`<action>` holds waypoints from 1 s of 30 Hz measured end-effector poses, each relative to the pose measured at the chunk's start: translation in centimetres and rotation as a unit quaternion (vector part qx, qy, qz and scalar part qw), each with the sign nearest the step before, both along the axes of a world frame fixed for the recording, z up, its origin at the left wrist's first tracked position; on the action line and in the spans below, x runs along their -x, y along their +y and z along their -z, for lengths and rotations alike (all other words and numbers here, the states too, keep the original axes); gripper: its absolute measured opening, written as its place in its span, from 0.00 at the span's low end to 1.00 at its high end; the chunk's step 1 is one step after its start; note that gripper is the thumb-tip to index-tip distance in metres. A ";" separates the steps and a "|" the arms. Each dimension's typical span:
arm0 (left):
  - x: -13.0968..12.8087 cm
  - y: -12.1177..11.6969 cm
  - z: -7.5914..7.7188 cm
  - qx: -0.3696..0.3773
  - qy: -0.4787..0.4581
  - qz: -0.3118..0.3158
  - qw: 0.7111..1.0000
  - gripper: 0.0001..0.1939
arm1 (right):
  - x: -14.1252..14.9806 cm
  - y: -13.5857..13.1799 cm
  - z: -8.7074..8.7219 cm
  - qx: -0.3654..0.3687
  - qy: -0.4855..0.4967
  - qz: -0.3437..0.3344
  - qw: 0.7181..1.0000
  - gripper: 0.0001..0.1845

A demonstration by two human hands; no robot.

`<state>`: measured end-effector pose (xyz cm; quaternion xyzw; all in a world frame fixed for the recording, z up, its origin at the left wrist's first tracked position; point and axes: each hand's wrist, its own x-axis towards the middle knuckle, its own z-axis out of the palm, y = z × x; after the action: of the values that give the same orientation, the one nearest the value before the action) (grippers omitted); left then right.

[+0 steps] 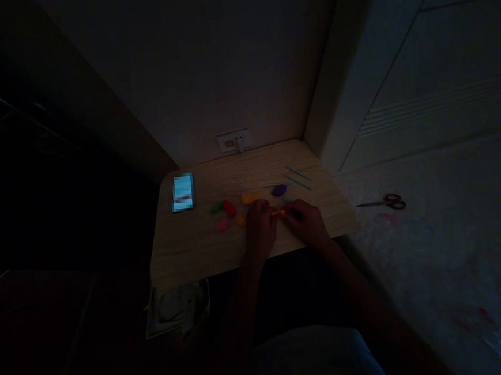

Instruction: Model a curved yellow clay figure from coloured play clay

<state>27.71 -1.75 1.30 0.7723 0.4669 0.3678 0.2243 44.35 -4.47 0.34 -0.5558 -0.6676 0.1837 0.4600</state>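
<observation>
Orange pc (278, 212), ends obsc., v. dim

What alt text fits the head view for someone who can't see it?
A person's left hand and right hand hold a small orange piece over a dimly lit table; colored lumps, thin sticks and a glowing phone lie on it.

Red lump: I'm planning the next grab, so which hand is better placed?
Probably the left hand: it is nearer the red lump; the right hand is farther off. Both seem to pinch an orange piece.
</observation>
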 end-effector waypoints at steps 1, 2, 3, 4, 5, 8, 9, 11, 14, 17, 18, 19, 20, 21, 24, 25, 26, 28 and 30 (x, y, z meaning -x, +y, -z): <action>0.2 -0.2 0.0 -0.005 0.001 0.000 1.000 0.06 | 0.1 0.0 0.0 0.004 0.001 0.000 1.000 0.08; 0.4 -0.4 0.1 -0.010 0.002 0.002 1.000 0.06 | 0.1 0.1 0.1 0.008 0.004 0.001 1.000 0.07; 0.7 -0.6 0.1 -0.015 0.005 0.002 1.000 0.06 | 0.2 0.1 0.1 0.011 0.008 0.000 1.000 0.07; 1.0 -0.8 0.1 -0.020 0.012 -0.001 1.000 0.06 | 0.3 0.2 0.2 0.012 0.013 0.001 1.000 0.07; 1.3 -0.9 0.1 -0.024 0.020 -0.006 0.999 0.06 | 0.5 0.3 0.2 0.014 0.017 0.000 1.000 0.07; 1.9 -1.1 0.1 -0.034 0.050 -0.030 0.998 0.06 | 0.9 0.7 0.0 0.024 0.027 -0.005 0.999 0.07; 2.0 -1.0 0.1 -0.035 0.059 -0.035 0.997 0.06 | 1.0 0.8 -0.1 0.026 0.031 -0.009 0.999 0.07; 2.1 -0.8 -0.1 -0.036 0.077 -0.037 0.996 0.06 | 1.2 1.1 -0.3 0.023 0.037 -0.015 0.999 0.08; 2.1 -0.5 -0.3 -0.034 0.098 -0.048 0.993 0.06 | 1.3 1.4 -0.5 0.002 0.031 -0.024 0.999 0.09; 2.1 -0.6 -0.4 -0.033 0.115 -0.057 0.991 0.06 | 1.3 1.4 -0.5 -0.009 0.031 -0.038 0.999 0.10; 2.2 -0.7 -0.4 -0.033 0.123 -0.051 0.991 0.05 | 1.3 1.3 -0.5 -0.012 0.033 -0.038 0.999 0.10; 2.2 -0.8 -0.3 -0.033 0.129 -0.051 0.990 0.05 | 1.3 1.2 -0.4 -0.016 0.031 -0.038 0.999 0.10; 2.2 -0.9 -0.3 -0.032 0.134 -0.052 0.989 0.05 | 1.3 1.2 -0.4 -0.019 0.027 -0.036 0.999 0.10; 2.2 -1.0 -0.3 -0.032 0.137 -0.050 0.989 0.05 | 1.4 1.1 -0.4 -0.020 0.026 -0.030 0.999 0.10; 2.3 -1.2 -0.3 -0.034 0.143 -0.050 0.988 0.05 | 1.5 0.9 -0.3 -0.006 0.035 -0.011 0.999 0.10; 2.3 -1.2 -0.3 -0.035 0.143 -0.050 0.988 0.05 | 1.6 0.9 -0.4 0.001 0.040 -0.007 0.999 0.10; 2.3 -1.3 -0.3 -0.037 0.142 -0.049 0.988 0.05 | 1.6 0.9 -0.4 0.008 0.045 -0.006 0.999 0.10; 2.3 -1.3 -0.2 -0.038 0.137 -0.047 0.989 0.05 | 1.7 0.9 -0.4 0.018 0.051 -0.008 0.999 0.11; 2.3 -1.3 -0.2 -0.035 0.130 -0.045 0.990 0.05 | 1.6 0.8 -0.3 0.026 0.056 -0.015 0.998 0.11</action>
<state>25.39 -3.07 1.48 0.7993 0.5130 0.2898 0.1179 42.75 -3.65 0.62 -0.5465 -0.6437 0.2389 0.4795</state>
